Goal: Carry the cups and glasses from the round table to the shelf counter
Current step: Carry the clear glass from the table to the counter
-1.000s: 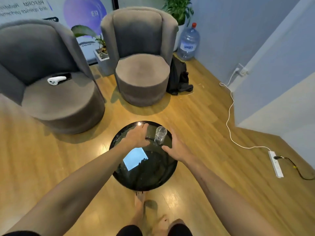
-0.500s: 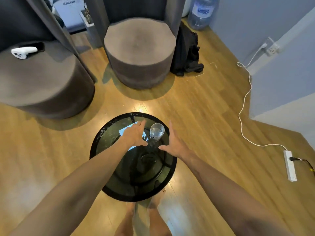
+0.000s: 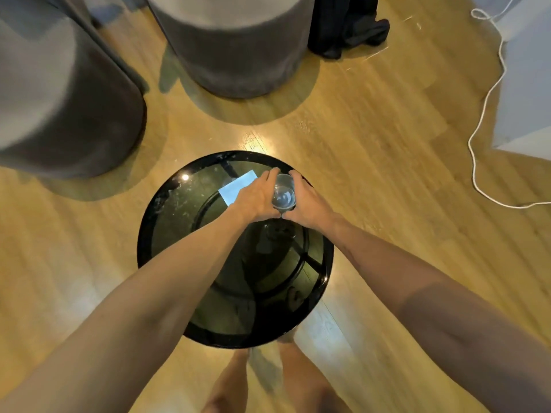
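Note:
A clear drinking glass (image 3: 283, 195) stands upright on the far right part of the round black glass table (image 3: 167, 234). My left hand (image 3: 257, 198) grips its left side and my right hand (image 3: 307, 201) grips its right side, fingers curled round the wall and thumbs meeting at the near side. I look almost straight down into the glass. The shelf counter is out of view.
Two grey round armchairs stand beyond the table, one at the left (image 3: 59, 108) and one at the top middle (image 3: 235, 49). A dark bag (image 3: 346, 28) lies on the wood floor. A white cable (image 3: 483, 120) runs along the right by a pale wall.
Both hands have closed in from either side and now grip the glass. The camera has tilted down and moved closer over the table.

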